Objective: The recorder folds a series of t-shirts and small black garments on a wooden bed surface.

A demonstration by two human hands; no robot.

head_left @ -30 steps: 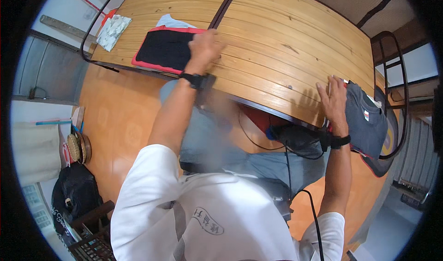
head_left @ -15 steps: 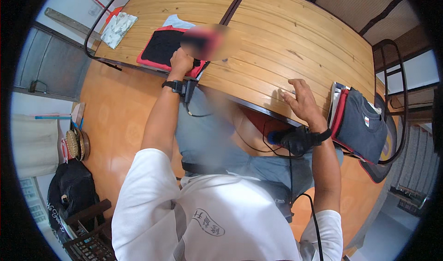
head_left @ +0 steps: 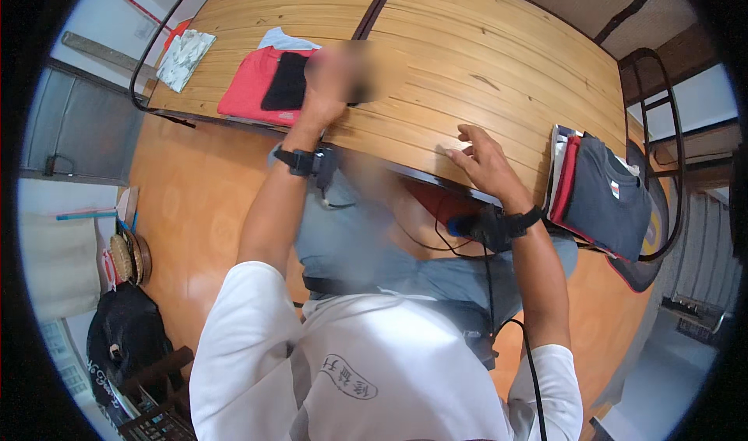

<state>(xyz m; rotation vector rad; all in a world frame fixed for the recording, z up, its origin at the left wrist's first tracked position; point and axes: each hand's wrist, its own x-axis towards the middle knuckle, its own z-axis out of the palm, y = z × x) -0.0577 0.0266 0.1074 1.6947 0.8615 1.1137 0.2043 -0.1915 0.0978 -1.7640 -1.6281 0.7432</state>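
Black cloth could drag the red garment askew

The red garment lies at the wooden table's near edge, toward its left corner, beneath the black cloth. A careless pull by the left hand, its fingers too blurred to tell, might rumple both. The right hand, fingers loosely parted, steadies neither.

I see a plain black cloth, a coral-red garment, a pale blue one, and a white packet mottled grey-green. The T-shirt is dark grey, the folded fabric deep red. The planks show honey-yellow with brown grain, the floor orange, the trousers grey-blue.
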